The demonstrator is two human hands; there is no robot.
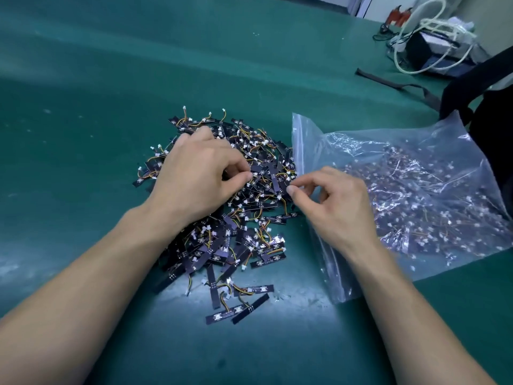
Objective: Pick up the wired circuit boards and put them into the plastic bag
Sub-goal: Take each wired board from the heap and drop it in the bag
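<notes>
A heap of small dark circuit boards (244,234) with orange and yellow wires and white plugs lies on the green table mat (111,107). My left hand (194,176) rests on top of the heap, fingers curled into the boards and pinching some of them. My right hand (333,201) is at the heap's right edge, thumb and forefinger pinching the open edge of the clear plastic bag (416,168). The bag lies flat to the right and holds several boards.
A dark bag (488,112) with a grey strap (394,83) sits at the far right. Behind it are a black box (424,51), coiled white cable (433,23) and a red tool (397,15). A few stray boards lie near the front of the heap.
</notes>
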